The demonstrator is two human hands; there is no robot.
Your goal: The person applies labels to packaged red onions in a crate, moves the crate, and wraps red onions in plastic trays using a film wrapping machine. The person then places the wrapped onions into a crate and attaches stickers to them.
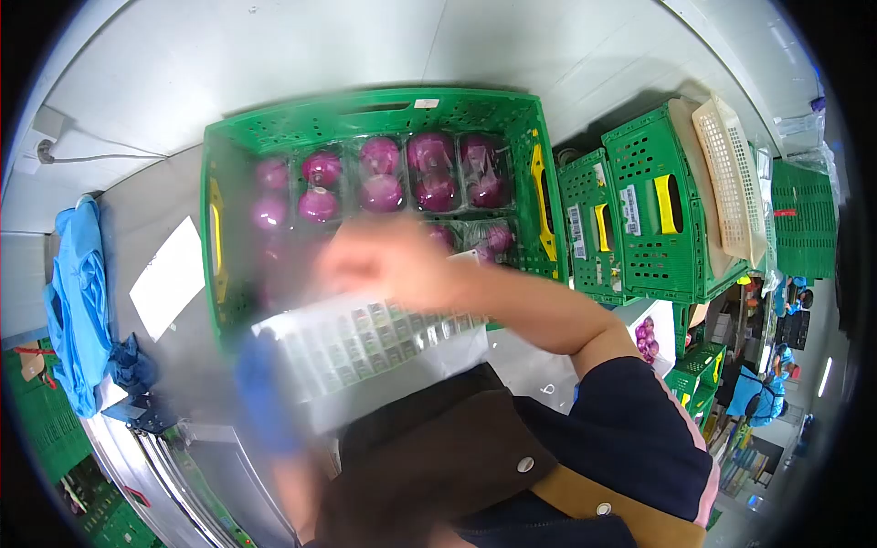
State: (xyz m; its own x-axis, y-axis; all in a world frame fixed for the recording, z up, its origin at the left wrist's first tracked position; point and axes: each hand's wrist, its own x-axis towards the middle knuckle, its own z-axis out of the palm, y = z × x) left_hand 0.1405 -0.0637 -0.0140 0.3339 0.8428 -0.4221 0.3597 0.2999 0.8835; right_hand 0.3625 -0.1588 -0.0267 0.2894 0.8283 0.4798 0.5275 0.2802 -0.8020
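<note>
Blurred by motion, my left hand (267, 395) in a blue glove grips the left edge of a white sheet of labels (361, 342), which lies tilted in front of my body. My bare right hand (384, 263) is above the sheet's upper edge, over the near part of a green crate (343, 105). Its fingers are too smeared to show whether they hold anything. Inside the crate, purple onions (381, 192) sit in clear wrapped packs, several along the far row and more nearer, partly hidden by my right hand and forearm.
White paper (169, 279) and blue cloth (78, 292) lie at the left. On the right stand green crates with yellow handles (644, 215) and a cream basket (731, 183). A white box holds small purple onions (647, 340). A person in blue (758, 393) is far right.
</note>
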